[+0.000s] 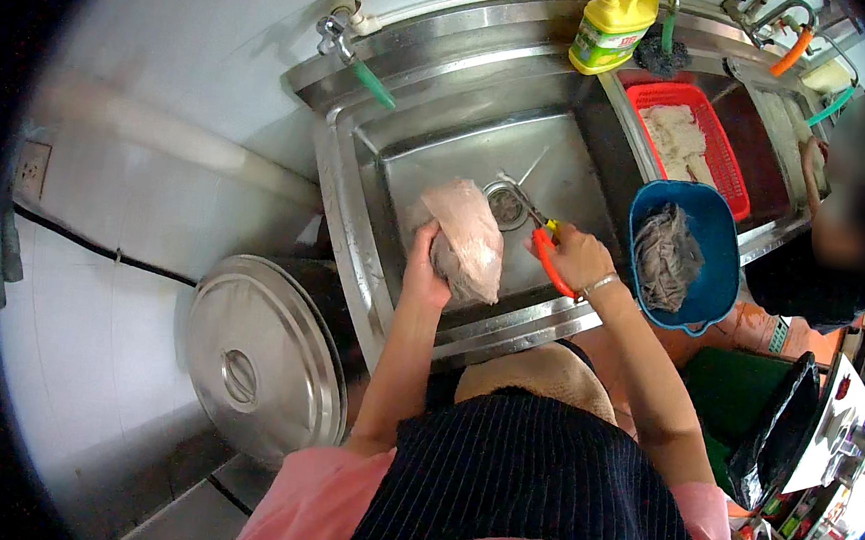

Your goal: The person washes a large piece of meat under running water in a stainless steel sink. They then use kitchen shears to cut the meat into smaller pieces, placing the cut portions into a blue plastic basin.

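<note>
My left hand (429,270) grips a plastic-wrapped package (467,231) with pale pinkish contents, held above the stainless steel sink basin (426,145). What is inside the wrap cannot be made out. In my right hand (582,259) is a pair of scissors (550,259) with red and yellow handles. Their metal blades point up and left, over the round drain (507,206). The blade tips lie to the right of the package, apart from it.
A blue plastic tub (722,268) holding grey cloth-like material sits at the right rim. Beyond it are a red basket (733,167) with pale contents and a yellow jug (616,27). A green-hosed tap (336,34) hangs upper left; a lidded steel pot (261,356) stands left. Another person (830,283) works far right.
</note>
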The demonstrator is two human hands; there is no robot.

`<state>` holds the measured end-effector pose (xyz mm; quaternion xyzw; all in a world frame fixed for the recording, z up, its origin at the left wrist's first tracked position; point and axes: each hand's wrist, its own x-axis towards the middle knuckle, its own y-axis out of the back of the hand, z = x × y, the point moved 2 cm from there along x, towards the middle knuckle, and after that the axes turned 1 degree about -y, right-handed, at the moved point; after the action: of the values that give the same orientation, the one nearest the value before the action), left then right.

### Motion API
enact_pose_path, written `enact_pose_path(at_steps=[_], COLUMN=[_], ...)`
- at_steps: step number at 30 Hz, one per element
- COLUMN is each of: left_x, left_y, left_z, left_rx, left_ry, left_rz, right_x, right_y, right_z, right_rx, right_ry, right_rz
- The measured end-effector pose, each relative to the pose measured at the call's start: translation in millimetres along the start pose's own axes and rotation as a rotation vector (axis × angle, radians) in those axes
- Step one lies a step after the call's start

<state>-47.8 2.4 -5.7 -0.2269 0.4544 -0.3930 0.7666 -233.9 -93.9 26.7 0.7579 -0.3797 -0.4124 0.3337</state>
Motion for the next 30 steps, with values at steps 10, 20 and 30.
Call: enact_pose_path(at_steps=[10,20,30], left_x=[10,10,2], left_y=[-1,-6,-15], left_z=[2,-15,-12], left_rx=[-0.185,-0.011,0.018], left_ry=[-0.014,-0.085,-0.098], left_rz=[-0.103,-0.171,-0.106], right_x=[-61,-58,8], right_y=[11,20,-2], right_z=[-23,-21,16], right_rx=[-0.049,-0.145,0.066], right_ry=[0.340,0.422,0.056], right_rz=[0.349,0.344,0.079])
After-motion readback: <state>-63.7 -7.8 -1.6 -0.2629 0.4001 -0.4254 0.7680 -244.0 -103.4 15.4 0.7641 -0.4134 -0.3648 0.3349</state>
